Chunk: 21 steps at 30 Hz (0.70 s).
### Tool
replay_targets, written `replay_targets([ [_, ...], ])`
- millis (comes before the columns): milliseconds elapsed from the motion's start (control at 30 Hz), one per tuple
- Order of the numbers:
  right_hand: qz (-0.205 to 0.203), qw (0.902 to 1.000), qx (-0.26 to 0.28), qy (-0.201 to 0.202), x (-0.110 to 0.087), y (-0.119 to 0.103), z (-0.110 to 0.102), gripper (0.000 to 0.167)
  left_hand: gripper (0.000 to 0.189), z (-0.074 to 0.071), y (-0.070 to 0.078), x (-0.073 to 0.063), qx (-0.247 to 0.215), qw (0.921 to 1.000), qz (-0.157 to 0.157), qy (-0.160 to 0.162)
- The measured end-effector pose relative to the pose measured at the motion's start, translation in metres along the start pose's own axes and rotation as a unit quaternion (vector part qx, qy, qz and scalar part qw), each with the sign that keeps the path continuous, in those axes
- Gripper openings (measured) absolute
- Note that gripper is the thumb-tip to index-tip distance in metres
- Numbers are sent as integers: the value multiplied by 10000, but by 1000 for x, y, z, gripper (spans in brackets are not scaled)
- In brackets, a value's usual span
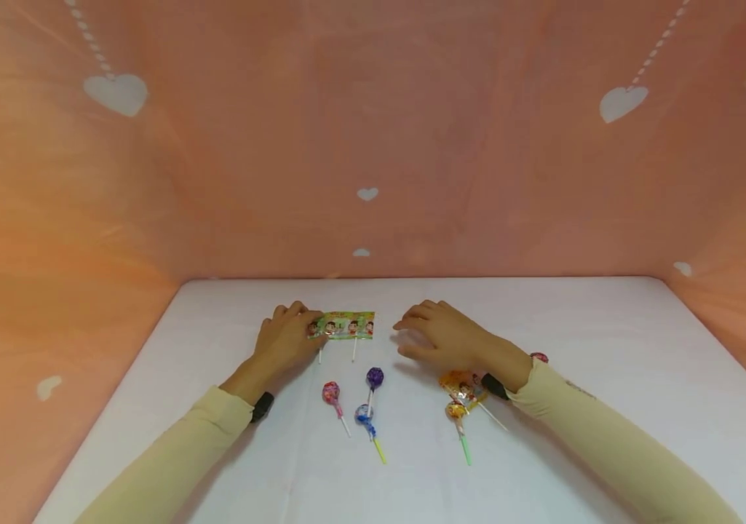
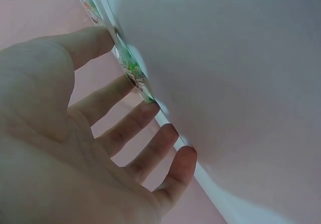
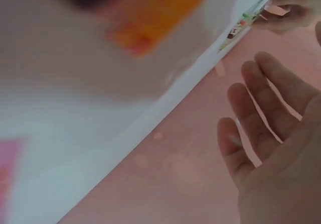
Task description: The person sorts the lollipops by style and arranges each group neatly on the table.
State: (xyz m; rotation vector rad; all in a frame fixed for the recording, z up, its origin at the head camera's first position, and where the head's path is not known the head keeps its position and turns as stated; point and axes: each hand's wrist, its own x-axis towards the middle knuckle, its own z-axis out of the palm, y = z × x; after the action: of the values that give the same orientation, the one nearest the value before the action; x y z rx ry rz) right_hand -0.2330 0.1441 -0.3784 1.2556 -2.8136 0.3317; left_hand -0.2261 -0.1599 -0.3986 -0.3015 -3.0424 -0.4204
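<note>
Left hand [image 1: 287,338]: thumb and index finger pinch the left end of a green printed packet [image 1: 351,325], the other fingers spread beyond it; the packet extends rightward from these fingertips, two white sticks on its near side. Pink lollipop [image 1: 330,393]: nearer the wearer than the left fingertips, slightly right of them. Blue lollipop [image 1: 364,415] and purple lollipop [image 1: 375,377]: between the two hands' fingertips and nearer the wearer, the purple one's stick reaching the blue head. Right hand [image 1: 441,335]: fingers loosely bent, slightly apart, holding nothing; fingertips just right of the packet, not touching it. Yellow lollipop [image 1: 455,411], green-sticked, and orange wrapper [image 1: 454,380]: nearer the wearer than the right thumb.
</note>
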Motion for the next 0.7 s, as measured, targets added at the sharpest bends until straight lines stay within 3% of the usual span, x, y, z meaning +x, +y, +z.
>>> replay_targets([
  [400, -85, 9997, -116, 189, -82, 17, 0, 39, 49, -2, 2, 0, 60, 10000, 51, -5],
  [700, -389, 9983, 305, 300, -96, 25, -1, 36, 49, -1, -1, -5, 15, 10000, -53, 57],
])
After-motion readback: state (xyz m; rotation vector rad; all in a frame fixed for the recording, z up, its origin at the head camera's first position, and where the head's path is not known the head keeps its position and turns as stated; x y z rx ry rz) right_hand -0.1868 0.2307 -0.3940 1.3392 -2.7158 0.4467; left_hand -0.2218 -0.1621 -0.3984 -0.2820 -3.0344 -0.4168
